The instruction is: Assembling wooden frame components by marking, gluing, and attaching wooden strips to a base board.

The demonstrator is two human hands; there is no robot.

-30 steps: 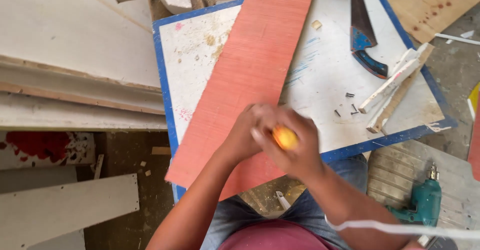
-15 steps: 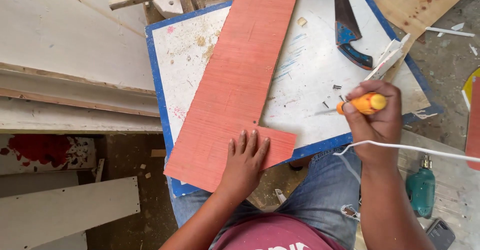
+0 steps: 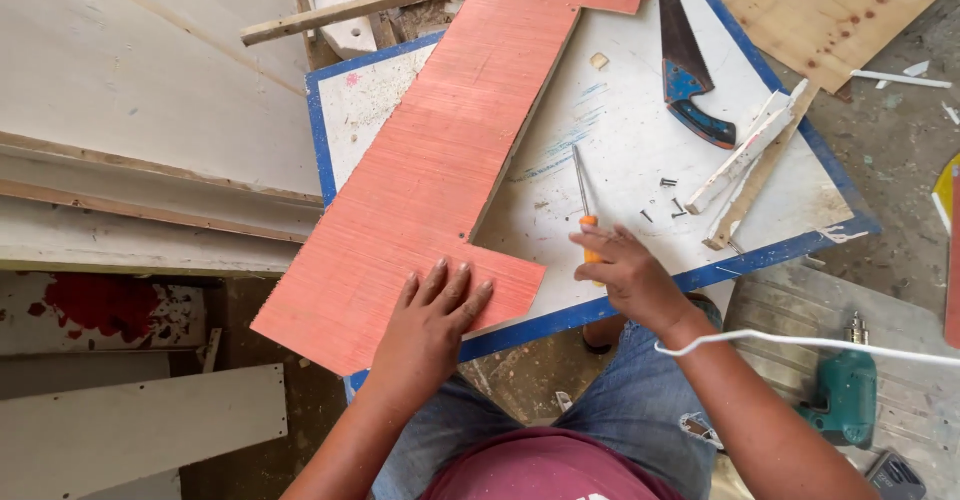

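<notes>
From the head camera, the left hand [image 3: 432,312] lies flat on the red board [image 3: 440,165], with its fingers spread out and holding nothing. It presses near the board's end at the near edge of the counter [image 3: 640,150], in the same spot as half a second ago.

The right hand [image 3: 625,272] has come down. Half a second ago it held the screwdriver [image 3: 585,205] up in the air by the counter's right edge. Now the tool lies on the white top, just right of the board, and its metal tip points to the far edge. The fingers are curled over the orange handle, but I cannot tell if they grip it tight or are letting go.

Small screws [image 3: 665,200] lie near the tool. A saw [image 3: 685,70] rests by the far right corner.

The board looks held steady, and the tool looks set down for now.
</notes>
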